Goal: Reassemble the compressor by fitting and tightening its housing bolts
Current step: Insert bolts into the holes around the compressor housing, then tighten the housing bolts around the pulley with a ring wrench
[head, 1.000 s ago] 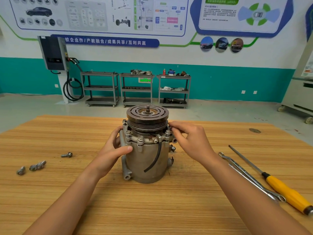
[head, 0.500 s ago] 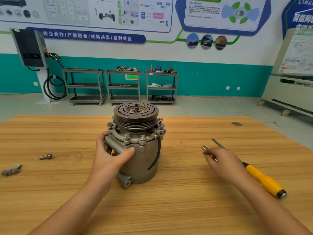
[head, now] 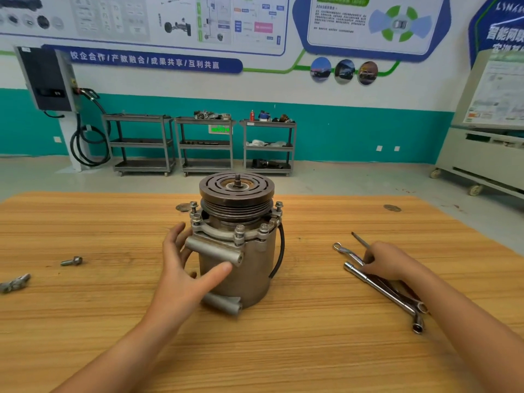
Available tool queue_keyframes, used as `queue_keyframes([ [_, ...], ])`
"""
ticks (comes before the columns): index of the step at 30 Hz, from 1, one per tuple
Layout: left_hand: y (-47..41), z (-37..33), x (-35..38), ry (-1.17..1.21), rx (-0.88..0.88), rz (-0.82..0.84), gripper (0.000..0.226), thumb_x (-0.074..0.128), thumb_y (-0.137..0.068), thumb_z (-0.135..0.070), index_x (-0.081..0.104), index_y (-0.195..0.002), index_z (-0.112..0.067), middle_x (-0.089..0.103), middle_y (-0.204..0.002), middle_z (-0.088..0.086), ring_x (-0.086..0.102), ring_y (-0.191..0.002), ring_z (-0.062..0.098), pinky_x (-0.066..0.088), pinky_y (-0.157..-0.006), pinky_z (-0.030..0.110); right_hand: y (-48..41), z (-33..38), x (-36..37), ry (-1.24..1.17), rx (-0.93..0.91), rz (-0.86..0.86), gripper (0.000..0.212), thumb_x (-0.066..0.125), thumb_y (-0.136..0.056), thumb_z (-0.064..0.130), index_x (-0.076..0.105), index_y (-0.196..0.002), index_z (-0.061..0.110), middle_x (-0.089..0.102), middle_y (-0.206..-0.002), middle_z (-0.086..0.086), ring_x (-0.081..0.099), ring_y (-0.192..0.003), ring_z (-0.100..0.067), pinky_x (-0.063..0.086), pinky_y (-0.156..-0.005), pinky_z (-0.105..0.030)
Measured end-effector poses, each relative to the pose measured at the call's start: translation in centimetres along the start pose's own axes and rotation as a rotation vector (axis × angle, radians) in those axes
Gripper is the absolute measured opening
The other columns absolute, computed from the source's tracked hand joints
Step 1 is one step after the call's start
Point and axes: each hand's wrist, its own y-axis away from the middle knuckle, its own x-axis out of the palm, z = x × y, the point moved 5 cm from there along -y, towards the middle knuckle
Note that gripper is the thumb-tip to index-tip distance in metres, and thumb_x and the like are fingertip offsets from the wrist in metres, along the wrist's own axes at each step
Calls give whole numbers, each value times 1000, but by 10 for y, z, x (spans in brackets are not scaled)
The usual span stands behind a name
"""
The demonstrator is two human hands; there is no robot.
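The grey compressor [head: 241, 268] stands upright mid-table, its grooved pulley [head: 236, 188] on top. Several housing bolts [head: 239, 231] stick up from its flange, not screwed down flush. My left hand [head: 181, 276] lies against the compressor's left side: the thumb touches the housing front, and the fingers are spread beside the mounting lug. My right hand [head: 388, 263] is at the tools on the right, fingers curled down on the shaft of an L-shaped socket wrench [head: 382, 290] that lies on the table.
A combination spanner [head: 347, 251] and a screwdriver tip [head: 360, 240] poke out from under my right hand. A loose bolt [head: 72, 261] and small metal parts [head: 14, 283] lie at the table's left. Carts and a cabinet stand beyond the wooden table [head: 283, 350].
My right hand left the compressor's flange and moved right to the tools, closing on the socket wrench. My left hand loosened its grip and spread its fingers. The view shifted right.
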Motion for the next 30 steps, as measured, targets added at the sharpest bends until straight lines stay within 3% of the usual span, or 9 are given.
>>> queue_keyframes([
  [4,-15,5,-3,-41,-57,66,113,77,-48,-32,10,-138,-48,32,-133,-22,36,-119,-2,31,-96,26,-3,-5,-3,-270,12,-88,17,67,-86,20,68,-98,7,58,-80,4,52,-73,-8,36,-58,-21],
  [11,-20,20,-4,-6,-135,97,126,85,-39,-38,9,-139,-51,34,-129,-17,30,-126,4,30,-101,28,7,-8,-50,-709,-24,-369,2,64,-88,14,63,-87,15,66,-83,-4,59,-82,-19,46,-70,-33],
  [13,-22,20,-5,-28,-138,136,125,93,-40,-41,12,-134,-54,33,-136,-18,30,-132,7,30,-104,30,18,0,-67,-903,-61,-424,6,62,-89,13,63,-95,13,68,-80,-1,61,-80,-15,46,-65,-28],
  [16,-34,14,-9,-5,-175,263,144,90,-21,-51,14,-143,-41,38,-142,-12,36,-133,15,32,-107,35,36,21,-85,-1117,-110,-404,14,60,-90,14,60,-104,12,68,-78,-1,62,-76,-11,46,-65,-23],
  [18,-47,6,-13,94,-189,371,150,90,-21,-55,14,-148,-32,35,-148,-1,40,-131,23,35,-107,43,52,41,-88,-1242,-146,-329,9,58,-91,15,60,-100,14,66,-72,-1,64,-66,-11,50,-59,-22],
  [22,-74,3,-15,432,-276,384,127,78,-41,-71,31,-145,-16,47,-140,13,45,-128,32,38,-100,47,83,94,-64,-1377,-204,-145,8,50,-95,14,58,-93,14,53,-57,2,47,-39,-7,36,-36,-15],
  [24,-83,6,-6,447,-313,345,97,52,-63,-78,48,-135,-12,59,-129,13,55,-119,29,46,-93,42,95,123,-44,-1373,-209,-75,10,49,-95,16,59,-96,14,49,-53,5,37,-36,-5,28,-33,-15],
  [27,-93,15,10,369,-374,306,73,38,-69,-74,75,-99,-19,69,-111,9,65,-103,22,53,-77,32,107,149,-30,-1466,-238,-103,14,48,-96,16,62,-96,16,43,-52,4,30,-37,-5,22,-34,-16],
  [30,-100,22,14,393,-402,269,64,40,-80,-71,76,-94,-22,69,-111,10,65,-103,23,50,-83,36,114,153,-33,-1505,-294,-189,18,49,-95,14,66,-92,19,41,-49,6,30,-37,-5,23,-34,-15],
])
